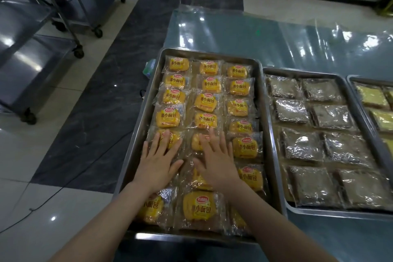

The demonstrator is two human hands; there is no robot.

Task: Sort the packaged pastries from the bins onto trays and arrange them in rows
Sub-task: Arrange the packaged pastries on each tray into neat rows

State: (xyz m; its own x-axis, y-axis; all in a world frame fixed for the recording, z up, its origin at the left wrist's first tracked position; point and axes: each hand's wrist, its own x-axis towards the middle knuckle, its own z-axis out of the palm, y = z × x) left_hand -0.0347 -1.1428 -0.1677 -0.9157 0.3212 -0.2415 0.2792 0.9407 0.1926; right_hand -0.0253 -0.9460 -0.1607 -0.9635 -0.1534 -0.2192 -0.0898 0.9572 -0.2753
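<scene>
Left hand (158, 160): flat, fingers straight, pressing yellow pastry packets (207, 100) | right hand (217, 160): likewise | steel tray (263, 100): three rows.

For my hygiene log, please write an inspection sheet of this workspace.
Surface: blue-green table under clear plastic sheet.
Job's things: yellow packaged breads in three columns on the left steel tray; brown packaged pastries on the middle steel tray; pale yellow packs on the right steel tray.
Clutter: green-white object beside left tray, unclear.
Hands: left hand, right hand flat on breads, fingers straight.
Cables: black cable on floor.
Surroundings: wheeled steel racks, tiled floor.
</scene>
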